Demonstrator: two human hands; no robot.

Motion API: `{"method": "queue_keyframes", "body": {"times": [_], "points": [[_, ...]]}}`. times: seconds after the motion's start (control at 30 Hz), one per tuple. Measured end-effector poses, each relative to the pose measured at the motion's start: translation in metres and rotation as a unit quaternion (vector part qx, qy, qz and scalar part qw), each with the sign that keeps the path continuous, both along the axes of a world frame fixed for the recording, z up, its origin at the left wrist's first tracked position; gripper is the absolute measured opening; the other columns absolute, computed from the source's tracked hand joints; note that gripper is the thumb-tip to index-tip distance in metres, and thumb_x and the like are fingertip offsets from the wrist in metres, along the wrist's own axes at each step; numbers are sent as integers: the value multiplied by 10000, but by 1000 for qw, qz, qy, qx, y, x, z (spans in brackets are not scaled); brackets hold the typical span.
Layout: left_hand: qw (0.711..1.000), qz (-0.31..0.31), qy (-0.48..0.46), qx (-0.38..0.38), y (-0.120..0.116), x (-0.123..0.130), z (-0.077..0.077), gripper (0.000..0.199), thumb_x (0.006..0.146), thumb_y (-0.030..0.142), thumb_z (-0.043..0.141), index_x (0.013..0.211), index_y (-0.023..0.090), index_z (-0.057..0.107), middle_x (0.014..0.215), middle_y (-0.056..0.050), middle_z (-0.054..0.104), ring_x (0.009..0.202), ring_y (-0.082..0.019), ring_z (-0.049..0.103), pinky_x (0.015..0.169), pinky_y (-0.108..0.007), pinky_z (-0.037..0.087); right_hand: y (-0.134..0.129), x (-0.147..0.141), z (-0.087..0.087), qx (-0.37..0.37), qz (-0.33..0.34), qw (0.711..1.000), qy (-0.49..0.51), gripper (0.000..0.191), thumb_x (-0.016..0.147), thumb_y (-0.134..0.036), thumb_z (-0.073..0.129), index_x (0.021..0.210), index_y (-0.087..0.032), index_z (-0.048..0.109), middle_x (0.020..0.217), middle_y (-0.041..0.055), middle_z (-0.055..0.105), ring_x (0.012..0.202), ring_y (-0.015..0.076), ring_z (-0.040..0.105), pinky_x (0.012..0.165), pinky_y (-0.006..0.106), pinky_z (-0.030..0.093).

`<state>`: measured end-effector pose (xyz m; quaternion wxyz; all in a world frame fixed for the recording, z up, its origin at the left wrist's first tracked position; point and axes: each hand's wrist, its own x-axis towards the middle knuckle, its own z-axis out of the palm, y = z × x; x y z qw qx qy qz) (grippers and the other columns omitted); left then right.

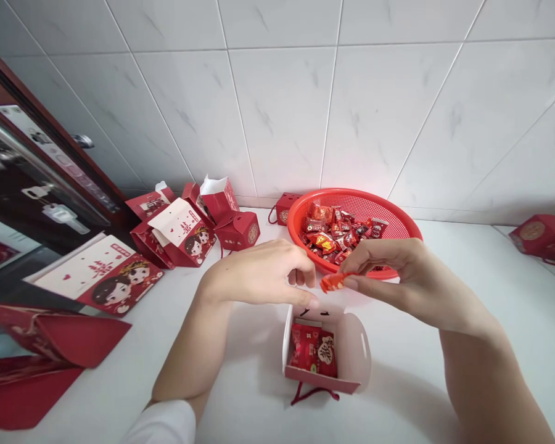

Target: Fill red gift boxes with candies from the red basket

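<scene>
My right hand (393,271) pinches a red-wrapped candy (332,282) between thumb and fingertips, above the back of a small open gift box (351,351). My left hand (268,271) holds nothing I can see. Its fingers are loosely curled, with the thumb apart from them at the box's back edge; whether the thumb touches the box, I cannot tell. Inside the box lie red packets (312,348), and a dark red cord (314,393) hangs from its front. Behind both hands stands a red plastic basket (400,219) holding many wrapped candies (335,231).
Red gift boxes, some folded up and some flatter, crowd the left side, among them a box with cartoon figures (120,277). Another red box (543,237) sits at the far right. A tiled wall (277,111) closes off the back; keys (60,213) hang at the left.
</scene>
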<state>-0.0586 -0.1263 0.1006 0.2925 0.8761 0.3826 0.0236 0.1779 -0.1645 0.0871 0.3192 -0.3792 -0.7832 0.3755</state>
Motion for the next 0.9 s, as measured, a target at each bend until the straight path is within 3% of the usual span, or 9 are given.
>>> {"method": "queue_keyframes", "body": {"times": [0.07, 0.13, 0.2, 0.27, 0.37, 0.5, 0.6, 0.8, 0.9], "points": [[998, 18, 45, 27, 3, 1, -3, 292, 829, 441, 751, 1007, 210, 755, 1015, -37, 730, 933, -214, 641, 706, -269, 412, -2, 2, -2, 0, 30, 999, -38, 87, 907, -210, 708, 821, -214, 696, 815, -6, 737, 768, 147, 667, 718, 259, 544], [997, 2, 73, 23, 7, 4, -6, 266, 842, 393, 730, 1033, 211, 759, 1037, -36, 735, 932, -210, 640, 691, -269, 404, -5, 0, -7, -2, 74, 992, -105, 105, 886, -120, 685, 850, -216, 708, 809, -21, 734, 730, 129, 645, 670, 242, 504], [995, -43, 91, -4, 11, 8, -9, 130, 870, 291, 669, 878, 192, 752, 876, -15, 728, 788, -171, 619, 629, -270, 371, -7, -7, -14, -5, 115, 976, -185, 184, 866, -45, 646, 872, -215, 715, 784, -31, 717, 662, 111, 599, 585, 232, 430], [992, -83, 98, -16, 13, 11, -11, 195, 867, 180, 600, 686, 178, 673, 690, 12, 659, 628, -132, 539, 571, -283, 320, -8, -15, -19, -5, 152, 956, -252, 215, 851, -12, 613, 850, -208, 701, 713, -39, 666, 592, 103, 531, 523, 239, 342], [992, -101, 76, 0, 15, 10, -12, 256, 855, 143, 572, 600, 173, 576, 602, 28, 592, 550, -112, 457, 550, -296, 283, -9, -21, -21, 16, 178, 940, -290, 208, 850, -14, 594, 811, -200, 679, 666, -35, 617, 578, 113, 511, 517, 250, 307], [994, -102, 32, 20, 13, 4, -10, 246, 874, 155, 560, 629, 178, 568, 573, 37, 544, 535, -111, 422, 560, -289, 290, -7, -9, -17, 48, 107, 965, -236, 146, 926, -122, 601, 930, -214, 715, 842, 17, 722, 702, 150, 637, 611, 258, 432], [995, -97, 5, 31, 11, 1, -8, 256, 876, 145, 549, 623, 180, 530, 573, 43, 503, 539, -108, 411, 567, -283, 294, -6, 6, -14, 54, 50, 973, -217, 115, 960, -236, 613, 895, -221, 706, 851, 25, 740, 711, 162, 658, 625, 272, 464], [996, -87, -10, 32, 14, 4, -10, 291, 869, 133, 533, 595, 189, 448, 576, 42, 448, 533, -110, 373, 557, -286, 273, -4, 27, -5, 54, 43, 973, -222, 184, 973, -358, 613, 861, -238, 696, 800, 14, 734, 669, 160, 649, 584, 277, 465], [996, -81, -6, 26, 16, 7, -12, 258, 866, 135, 526, 617, 186, 485, 602, 38, 498, 544, -110, 397, 565, -284, 279, -3, 32, -11, 22, 32, 977, -212, 231, 978, -434, 608, 894, -234, 685, 821, 27, 743, 686, 176, 668, 597, 293, 494]]}}
